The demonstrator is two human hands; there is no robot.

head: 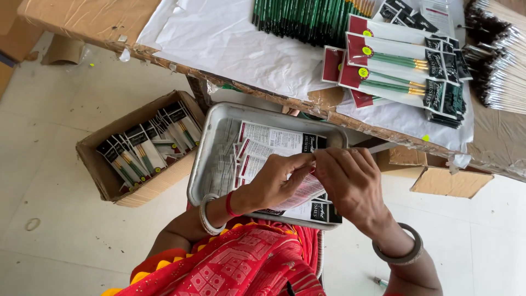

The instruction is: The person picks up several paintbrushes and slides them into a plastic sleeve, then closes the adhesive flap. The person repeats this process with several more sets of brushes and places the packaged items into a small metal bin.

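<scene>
My left hand (276, 183) and my right hand (350, 181) meet over a metal tray (211, 164) on my lap. Together they pinch a clear flat packet (298, 192) with a red and white printed card inside. My fingertips touch at the packet's top edge. More of the same flat packets (274, 140) lie stacked in the tray beneath my hands. Bangles sit on both wrists.
A cardboard box (104, 170) of packed brush sets stands on the floor at left. Above, a paper-covered table (230, 44) carries green-handled brushes (301, 19), filled packets (394, 66) and white-handled brushes (501, 71). A smaller cardboard box (449, 181) sits at right.
</scene>
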